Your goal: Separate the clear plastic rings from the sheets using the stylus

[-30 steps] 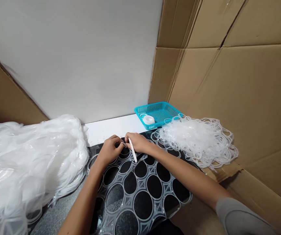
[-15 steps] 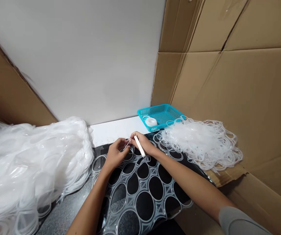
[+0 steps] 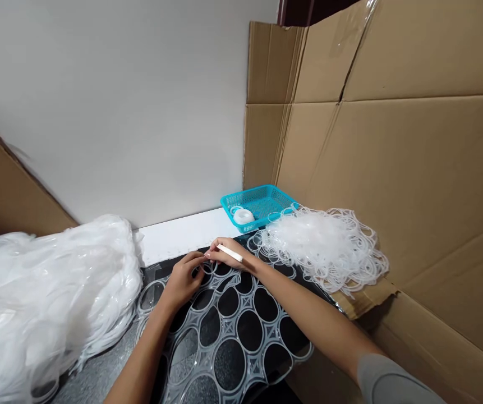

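A translucent, rubbery sheet of joined oval rings (image 3: 225, 326) lies over the black surface in front of me. At its far edge my left hand (image 3: 183, 279) is closed, thumb and fingers pinching at a ring of the sheet. My right hand (image 3: 229, 255) meets the left fingertips there. A white stick-shaped tool (image 3: 230, 253) rests in the right hand, its thick end pointing back toward the wrist. The fingers hide its tip, so its exact kind does not show.
On the left is a big heap of translucent ring sheets (image 3: 56, 297). A pile of loose clear rings (image 3: 321, 244) lies on the right. Behind the hands, a turquoise basket (image 3: 272, 193) holds a white roll (image 3: 243, 216). Cardboard panels (image 3: 413, 168) stand along the right side.
The view has shifted, so everything sits further left. The tool has tilted from steep to flatter in my right hand. Both hands stay together at the sheet's far edge.
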Tool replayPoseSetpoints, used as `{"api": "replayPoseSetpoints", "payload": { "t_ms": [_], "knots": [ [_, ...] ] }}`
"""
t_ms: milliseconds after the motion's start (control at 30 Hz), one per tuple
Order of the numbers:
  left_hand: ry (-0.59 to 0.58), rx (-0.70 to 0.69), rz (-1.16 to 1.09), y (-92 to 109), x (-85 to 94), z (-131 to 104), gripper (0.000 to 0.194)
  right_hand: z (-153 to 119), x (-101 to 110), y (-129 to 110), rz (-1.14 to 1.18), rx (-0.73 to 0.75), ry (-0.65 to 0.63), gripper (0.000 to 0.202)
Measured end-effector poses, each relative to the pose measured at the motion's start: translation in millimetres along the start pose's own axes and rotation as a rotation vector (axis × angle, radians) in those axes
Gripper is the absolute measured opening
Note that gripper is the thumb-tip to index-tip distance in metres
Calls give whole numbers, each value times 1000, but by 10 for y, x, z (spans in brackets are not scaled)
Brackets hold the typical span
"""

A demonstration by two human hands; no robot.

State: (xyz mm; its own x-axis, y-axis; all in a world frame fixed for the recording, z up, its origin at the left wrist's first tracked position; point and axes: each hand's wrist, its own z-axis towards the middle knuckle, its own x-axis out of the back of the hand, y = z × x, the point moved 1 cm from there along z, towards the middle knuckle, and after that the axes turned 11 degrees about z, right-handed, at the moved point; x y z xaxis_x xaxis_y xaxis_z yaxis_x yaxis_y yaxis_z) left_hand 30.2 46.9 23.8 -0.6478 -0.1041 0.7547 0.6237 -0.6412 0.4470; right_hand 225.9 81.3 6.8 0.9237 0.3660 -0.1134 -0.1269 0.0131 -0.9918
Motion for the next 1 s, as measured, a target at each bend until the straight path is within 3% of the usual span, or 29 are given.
{"api": "replayPoseSetpoints", "payload": {
  "t_ms": [133, 267, 333, 433, 533, 633, 833, 1000],
  "knots": [
    [54, 13, 21, 49, 11, -25, 27, -27, 39, -14, -169, 25, -7, 39],
    [228, 115, -50, 34, 80, -54, 25, 9, 229, -429, -375, 209, 81, 24],
    [283, 181, -87, -15, 105, -50, 23, 72, 463, -812, -464, 285, 125, 16],
    [274, 293, -123, -110, 100, -19, 20, 229, 931, -1404, -688, 371, 217, 6],
    [209, 359, -163, -173, 67, 10, 23, 457, 1323, -1698, -868, 320, 273, 3],
    [147, 367, -190, -195, 38, 19, 26, 727, 1480, -1592, -947, 203, 297, 3],
    [112, 388, -196, -241, 31, 7, 26, 1218, 1438, -1013, -955, 78, 313, 10],
    [112, 409, -189, -256, 38, 6, 27, 1379, 1513, -739, -989, -57, 297, 15]
  ]
}}
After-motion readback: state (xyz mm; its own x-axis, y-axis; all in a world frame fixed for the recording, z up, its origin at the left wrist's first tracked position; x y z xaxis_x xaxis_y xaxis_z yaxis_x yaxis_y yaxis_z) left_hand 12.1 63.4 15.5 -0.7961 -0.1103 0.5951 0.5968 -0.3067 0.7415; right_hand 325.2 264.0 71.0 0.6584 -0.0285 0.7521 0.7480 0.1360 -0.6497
